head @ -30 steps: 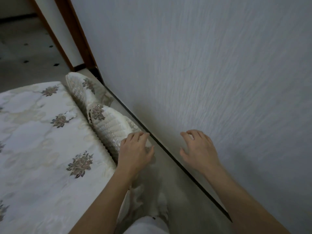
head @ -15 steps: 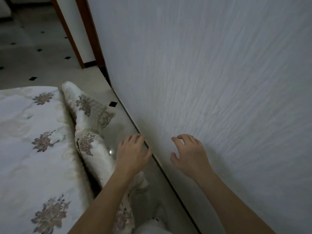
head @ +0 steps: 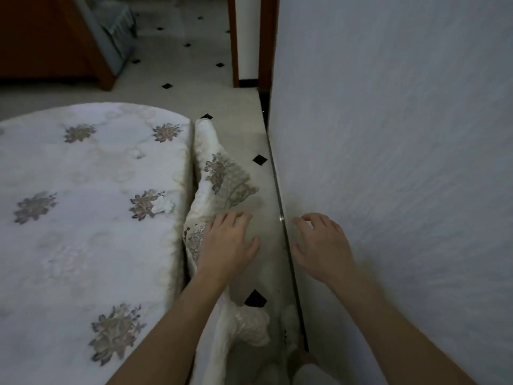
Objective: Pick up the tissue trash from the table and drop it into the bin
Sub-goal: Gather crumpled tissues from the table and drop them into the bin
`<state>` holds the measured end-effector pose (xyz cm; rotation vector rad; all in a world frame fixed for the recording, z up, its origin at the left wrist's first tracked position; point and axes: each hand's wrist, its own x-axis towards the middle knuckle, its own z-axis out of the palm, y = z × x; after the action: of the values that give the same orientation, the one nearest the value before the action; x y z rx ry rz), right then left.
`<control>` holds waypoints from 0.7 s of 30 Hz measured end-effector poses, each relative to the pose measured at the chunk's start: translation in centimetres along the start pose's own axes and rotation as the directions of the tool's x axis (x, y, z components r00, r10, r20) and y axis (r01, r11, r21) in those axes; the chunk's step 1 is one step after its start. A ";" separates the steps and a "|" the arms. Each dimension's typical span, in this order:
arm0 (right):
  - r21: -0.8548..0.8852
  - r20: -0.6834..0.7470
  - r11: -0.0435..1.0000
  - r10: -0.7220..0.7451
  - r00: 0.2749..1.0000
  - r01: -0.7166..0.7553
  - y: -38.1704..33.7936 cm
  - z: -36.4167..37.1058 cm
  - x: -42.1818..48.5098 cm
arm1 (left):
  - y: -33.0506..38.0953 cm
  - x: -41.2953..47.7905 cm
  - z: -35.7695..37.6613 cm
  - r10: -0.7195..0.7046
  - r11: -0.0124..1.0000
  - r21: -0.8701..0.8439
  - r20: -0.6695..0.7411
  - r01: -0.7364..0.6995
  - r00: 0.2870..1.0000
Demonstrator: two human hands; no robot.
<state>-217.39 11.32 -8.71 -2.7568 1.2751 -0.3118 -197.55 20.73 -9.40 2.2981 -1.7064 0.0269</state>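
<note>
Head view is now taking in more of the tiled floor (head: 177, 101) and the door frame (head: 233, 51) than half a second ago, with the wall (head: 402, 134) filling less. The left hand (head: 227, 243) and right hand (head: 322, 245) are still hovering empty, fingers loosely spread. The tissue (head: 164, 205) is lying blurred on the table (head: 83, 245) near its right edge. A grey shape (head: 113, 31) at top left is showing too dimly to identify.

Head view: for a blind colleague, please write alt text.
Two open, empty hands: left hand over a floral cloth, right hand by a white wall. A small white lump, perhaps tissue, lies on the cloth; no bin visible.
</note>
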 end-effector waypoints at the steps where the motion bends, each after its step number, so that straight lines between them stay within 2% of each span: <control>1: 0.003 0.004 1.000 -0.030 1.000 0.030 0.0 0.4 1.5 | -0.5 0.4 -0.1 -0.028 1.000 0.001 -0.010 0.028 1.000; 8: 0.051 -0.009 0.982 -0.179 0.984 0.180 0.2 2.5 10.7 | -3.7 3.7 -0.8 -0.190 0.981 0.018 -0.078 0.192 0.979; 12: 0.087 0.012 0.984 -0.159 0.987 0.158 1.0 4.5 15.0 | -5.0 6.7 -0.9 -0.210 0.975 0.056 -0.111 0.217 0.971; 15: 0.128 0.068 0.981 -0.154 0.986 0.145 1.9 6.2 18.2 | -5.8 9.7 -0.5 -0.255 0.964 0.059 -0.075 0.260 0.964; 21: 0.173 0.088 0.976 -0.146 0.985 0.129 3.0 8.0 26.2 | -6.5 16.8 1.0 -0.295 0.953 0.053 -0.033 0.297 0.955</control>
<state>-201.39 -10.63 -13.13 -2.6854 0.9887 -0.2722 -186.48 6.48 -8.68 2.5612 -1.3484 0.0442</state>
